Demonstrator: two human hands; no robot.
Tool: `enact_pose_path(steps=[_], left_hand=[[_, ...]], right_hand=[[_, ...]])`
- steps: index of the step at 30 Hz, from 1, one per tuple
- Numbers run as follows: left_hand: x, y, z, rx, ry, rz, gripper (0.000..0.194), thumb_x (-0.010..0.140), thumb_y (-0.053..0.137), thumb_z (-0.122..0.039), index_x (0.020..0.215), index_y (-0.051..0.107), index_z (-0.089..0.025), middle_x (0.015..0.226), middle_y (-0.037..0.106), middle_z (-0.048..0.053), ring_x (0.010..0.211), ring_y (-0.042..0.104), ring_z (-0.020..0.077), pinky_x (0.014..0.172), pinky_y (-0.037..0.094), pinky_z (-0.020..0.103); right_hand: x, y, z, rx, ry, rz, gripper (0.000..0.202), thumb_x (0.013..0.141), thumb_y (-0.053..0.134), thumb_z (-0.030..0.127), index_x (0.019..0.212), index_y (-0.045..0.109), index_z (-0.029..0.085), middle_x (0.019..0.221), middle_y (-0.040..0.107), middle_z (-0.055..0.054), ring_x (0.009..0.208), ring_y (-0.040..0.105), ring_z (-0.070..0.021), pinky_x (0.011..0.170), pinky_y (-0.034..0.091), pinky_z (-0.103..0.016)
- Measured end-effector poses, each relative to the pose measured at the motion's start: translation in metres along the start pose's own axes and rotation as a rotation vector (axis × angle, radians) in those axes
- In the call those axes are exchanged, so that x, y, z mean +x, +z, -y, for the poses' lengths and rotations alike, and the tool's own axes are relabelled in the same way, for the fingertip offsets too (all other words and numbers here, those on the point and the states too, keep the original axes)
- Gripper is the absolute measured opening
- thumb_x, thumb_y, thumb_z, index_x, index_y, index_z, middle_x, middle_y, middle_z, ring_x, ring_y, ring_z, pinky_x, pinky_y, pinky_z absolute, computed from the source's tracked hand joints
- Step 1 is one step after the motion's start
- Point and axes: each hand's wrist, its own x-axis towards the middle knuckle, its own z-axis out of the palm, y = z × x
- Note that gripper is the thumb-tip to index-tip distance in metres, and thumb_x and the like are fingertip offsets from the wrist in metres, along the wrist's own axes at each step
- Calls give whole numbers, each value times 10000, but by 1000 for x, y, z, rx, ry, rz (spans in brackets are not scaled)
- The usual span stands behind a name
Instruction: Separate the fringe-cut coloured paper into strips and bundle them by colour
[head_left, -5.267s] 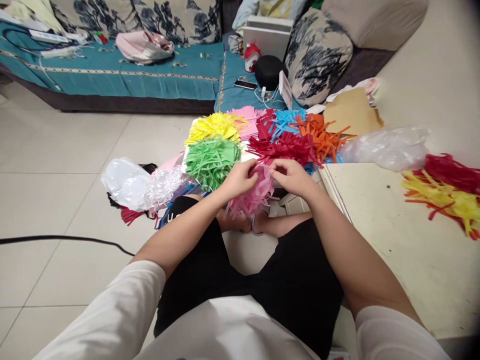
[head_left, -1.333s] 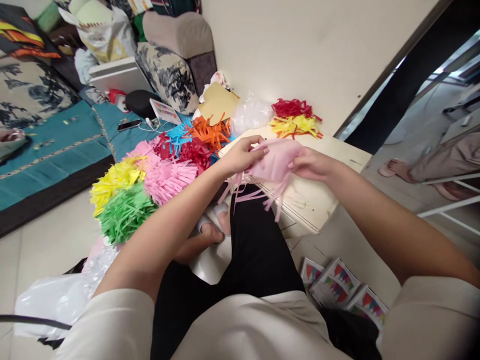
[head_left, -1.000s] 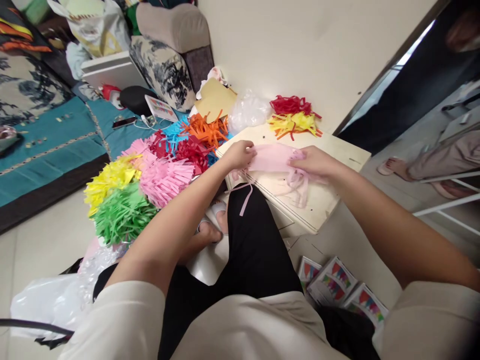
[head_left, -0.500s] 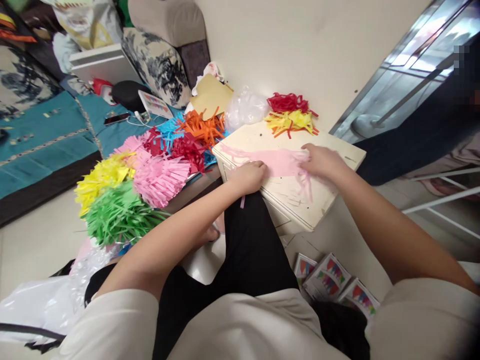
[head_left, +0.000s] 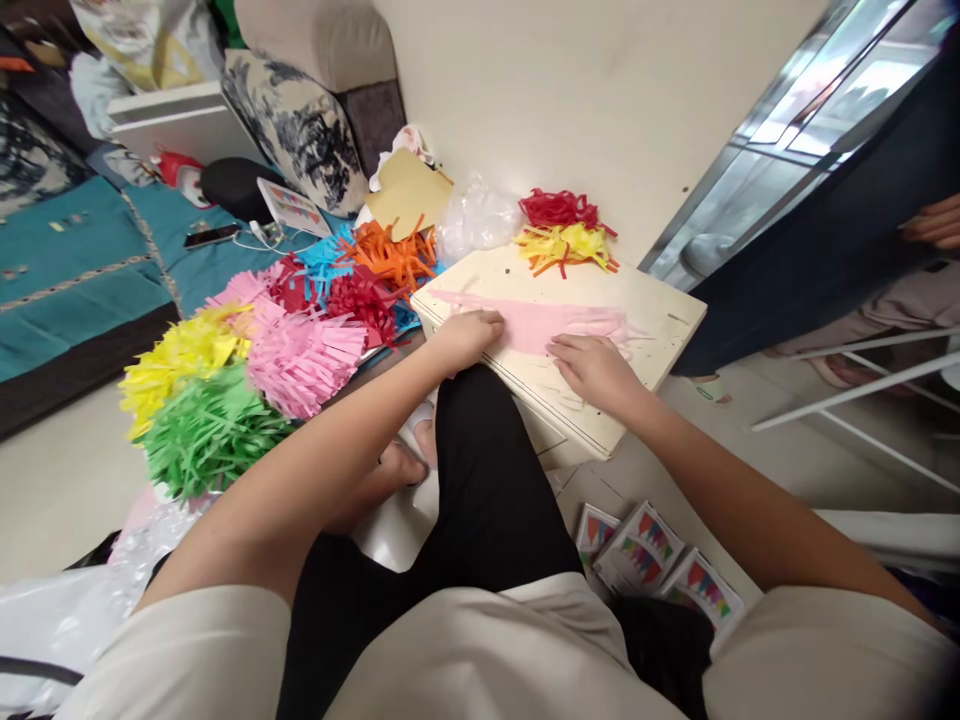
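Pink fringed tissue paper [head_left: 529, 325] lies spread across the cream wooden stool top [head_left: 480, 272], its strips trailing to both sides. My left hand [head_left: 471, 338] rests on the paper's left part near the stool's front edge, fingers close together and bent; whether they pinch the paper is hidden. On the right, my right hand [head_left: 592, 370] lies on the paper's lower edge with its fingers stretched out. Red strips [head_left: 559, 208] and yellow strips [head_left: 562, 245] sit at the stool's far edge, beside a clear plastic bag [head_left: 476, 220].
Left of the stool are pink [head_left: 304, 365], green [head_left: 214, 430], yellow, red, orange and blue fringed bundles. Printed packets [head_left: 641, 545] lie on the floor below. At right, a person's hand [head_left: 937, 222] shows near a white metal frame [head_left: 855, 395].
My right hand has moved left and down from the paper's right end and its fingers have flattened. The strips there now lie straighter. The view has shifted slightly.
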Motion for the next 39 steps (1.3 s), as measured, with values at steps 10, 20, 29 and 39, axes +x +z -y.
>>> enact_pose_path(steps=[10, 20, 29, 39], left_hand=[[-40, -67, 66, 154, -244, 122, 880, 681, 791, -61, 1549, 830, -204, 1893, 543, 194, 1826, 372, 558, 1508, 147, 828], [-50, -32, -92, 294, 150, 296, 783, 1082, 739, -372, 1788, 574, -76, 1841, 593, 255, 1719, 597, 384, 1514, 368, 532], [-44, -10, -99, 373, 35, 251, 766, 1144, 713, -522, 1759, 614, -75, 1813, 604, 298, 1735, 559, 446, 1537, 240, 684], [-54, -41, -37, 370, -244, 299, 621, 1227, 510, -481, 1775, 639, -220, 1963, 437, 191, 1870, 331, 447, 1497, 181, 813]], right_hand=[[-8, 5, 19, -26, -15, -67, 395, 1173, 552, 317, 1318, 902, 205, 1416, 854, -203, 1357, 737, -424, 1207, 502, -582], [-47, 10, 66, -208, -41, -66, 375, 1178, 675, 423, 1398, 803, 147, 1408, 797, -229, 1297, 680, -425, 1258, 425, -567], [-56, 5, 76, -202, 37, -101, 311, 1195, 583, 236, 1261, 876, 155, 1196, 820, -167, 1146, 664, -363, 1085, 455, -500], [-32, -4, 39, 144, 59, -25, 328, 1160, 583, 264, 1061, 888, 197, 1130, 794, -162, 1090, 732, -330, 1008, 509, -469]])
